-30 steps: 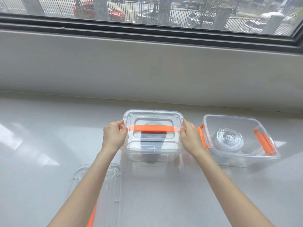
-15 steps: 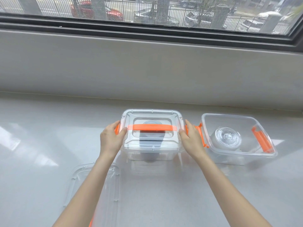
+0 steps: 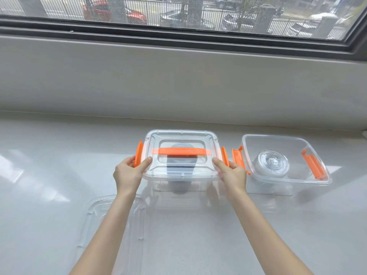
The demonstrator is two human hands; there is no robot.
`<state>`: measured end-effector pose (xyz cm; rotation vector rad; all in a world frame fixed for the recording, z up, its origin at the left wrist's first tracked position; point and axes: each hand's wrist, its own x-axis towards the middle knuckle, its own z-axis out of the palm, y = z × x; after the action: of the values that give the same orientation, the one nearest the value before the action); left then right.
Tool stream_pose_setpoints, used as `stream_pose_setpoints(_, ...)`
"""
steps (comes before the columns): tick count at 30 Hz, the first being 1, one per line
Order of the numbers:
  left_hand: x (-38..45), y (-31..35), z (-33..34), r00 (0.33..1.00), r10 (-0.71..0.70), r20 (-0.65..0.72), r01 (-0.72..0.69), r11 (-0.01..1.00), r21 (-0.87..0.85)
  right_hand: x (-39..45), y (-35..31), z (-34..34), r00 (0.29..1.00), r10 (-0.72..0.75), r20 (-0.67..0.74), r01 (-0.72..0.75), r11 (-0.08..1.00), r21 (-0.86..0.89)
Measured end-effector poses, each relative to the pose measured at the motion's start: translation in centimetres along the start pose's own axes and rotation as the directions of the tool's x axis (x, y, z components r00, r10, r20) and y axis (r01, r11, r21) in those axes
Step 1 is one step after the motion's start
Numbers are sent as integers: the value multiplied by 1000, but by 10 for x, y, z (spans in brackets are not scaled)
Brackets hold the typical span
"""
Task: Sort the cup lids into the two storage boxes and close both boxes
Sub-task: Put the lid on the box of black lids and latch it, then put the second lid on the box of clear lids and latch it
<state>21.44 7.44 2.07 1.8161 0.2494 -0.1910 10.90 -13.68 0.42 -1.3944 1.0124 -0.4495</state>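
Observation:
A clear storage box (image 3: 181,176) with its cover on and an orange carry handle (image 3: 179,151) stands in the middle of the counter. Dark cup lids (image 3: 181,165) show through it. My left hand (image 3: 129,173) pinches the orange left latch (image 3: 138,153), which is swung outward. My right hand (image 3: 231,172) holds the orange right latch (image 3: 225,158), also swung out. To the right stands a second clear box (image 3: 286,180), uncovered, with a stack of clear cup lids (image 3: 272,163) inside and orange latches on both sides.
A loose clear box cover (image 3: 93,219) lies flat on the counter at the near left, partly under my left forearm. A grey wall and window sill run along the back.
Both orange side latches of the middle box have swung outward from the box sides under my fingers. My hands have shifted slightly outward with them.

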Motion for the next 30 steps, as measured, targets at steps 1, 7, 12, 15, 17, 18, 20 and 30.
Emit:
stream_pose_setpoints(1,-1,1,0,999,39,-13,-39,999,20,-1,-1,0,999,-50,-22,49,999,-24)
stream_pose_setpoints(7,-3,0,3,970,241,-33,-234,961,145,-8,-7,3,952,-301,-46,287,938,-192)
stream_pose_setpoints(12,3,-3,1,931,365,-11,-348,895,279,-12,-7,8,926,-376,-27,347,879,-326)
stream_pose_setpoints(15,3,-1,1,897,441,23,-416,827,379,-14,-9,12,909,-416,-32,380,856,-352)
stream_pose_setpoints(17,1,1,-1,884,466,48,-440,792,422,-16,-8,15,886,-463,-18,419,817,-396)
stream_pose_setpoints(18,1,1,-1,882,468,54,-443,786,432,-16,-8,16,877,-481,-15,432,800,-416)
stream_pose_setpoints(20,2,2,-2,881,469,59,-445,780,439,-15,-6,17,866,-499,-14,444,782,-436)
stream_pose_setpoints(30,9,5,-17,937,334,104,-348,867,357,-23,-7,20,889,-434,145,452,779,-435)
